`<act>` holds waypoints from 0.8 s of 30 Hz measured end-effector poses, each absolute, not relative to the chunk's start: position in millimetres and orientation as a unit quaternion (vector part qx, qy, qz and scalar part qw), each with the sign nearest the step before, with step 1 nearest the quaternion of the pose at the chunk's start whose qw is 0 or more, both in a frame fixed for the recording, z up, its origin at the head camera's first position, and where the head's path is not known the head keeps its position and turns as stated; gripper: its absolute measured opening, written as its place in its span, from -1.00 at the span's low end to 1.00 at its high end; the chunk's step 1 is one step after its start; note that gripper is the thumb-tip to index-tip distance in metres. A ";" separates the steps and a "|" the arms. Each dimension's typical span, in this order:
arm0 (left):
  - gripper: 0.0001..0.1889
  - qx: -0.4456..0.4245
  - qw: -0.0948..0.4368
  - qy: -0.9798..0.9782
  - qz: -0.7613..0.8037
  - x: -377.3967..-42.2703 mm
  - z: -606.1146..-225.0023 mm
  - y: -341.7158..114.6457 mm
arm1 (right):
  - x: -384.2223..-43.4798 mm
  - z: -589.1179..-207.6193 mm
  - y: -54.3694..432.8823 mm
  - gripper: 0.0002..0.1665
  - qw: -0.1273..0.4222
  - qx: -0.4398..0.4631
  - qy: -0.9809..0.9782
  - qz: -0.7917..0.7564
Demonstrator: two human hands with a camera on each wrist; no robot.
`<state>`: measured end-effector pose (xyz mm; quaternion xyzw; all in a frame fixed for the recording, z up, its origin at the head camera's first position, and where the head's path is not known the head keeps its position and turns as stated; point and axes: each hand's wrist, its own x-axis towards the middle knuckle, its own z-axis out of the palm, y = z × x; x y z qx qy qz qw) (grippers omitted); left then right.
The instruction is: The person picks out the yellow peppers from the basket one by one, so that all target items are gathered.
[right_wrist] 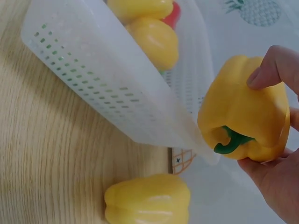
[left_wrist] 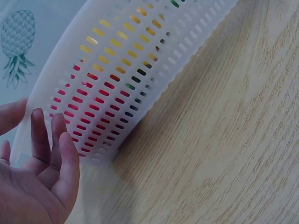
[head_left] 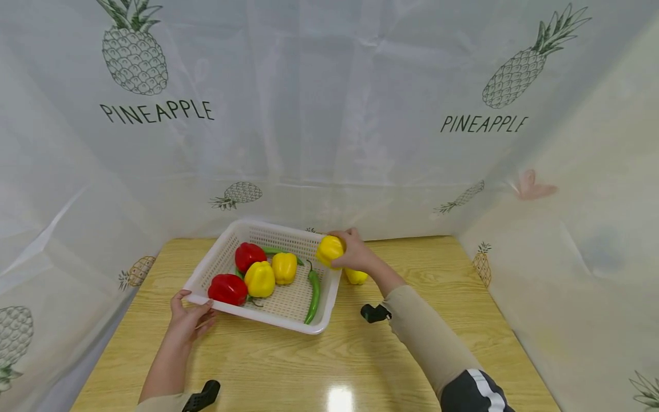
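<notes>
One fat yellow pepper is held tight by the thumb and fingers of my right hand, at the back right corner of the white basket. It has smooth, round bumps and a hooked green stem. My left hand grips the basket's front left corner. Inside lie red peppers, yellow peppers and green chilies. Another yellow pepper sits outside.

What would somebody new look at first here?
Probably the two red peppers on the left side of the white basket, and the two yellow peppers beside them. Next might come the yellow pepper held in the right hand at the basket's far right corner, then the pineapple drawings on the sheet behind.
</notes>
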<state>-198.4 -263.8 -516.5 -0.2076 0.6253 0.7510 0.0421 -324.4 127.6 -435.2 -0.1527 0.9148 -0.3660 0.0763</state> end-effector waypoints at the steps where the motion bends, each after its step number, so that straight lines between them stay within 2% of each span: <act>1: -0.41 -0.208 0.041 0.625 0.751 -198.4 -516.5 -263.9 | -324.0 -434.7 129.9 -0.02 0.073 -0.148 0.914 -0.370; 24: -0.41 -0.209 0.046 0.621 0.754 -198.3 -515.4 -262.9 | -314.1 -446.8 184.3 -0.12 0.071 -0.110 0.866 -0.482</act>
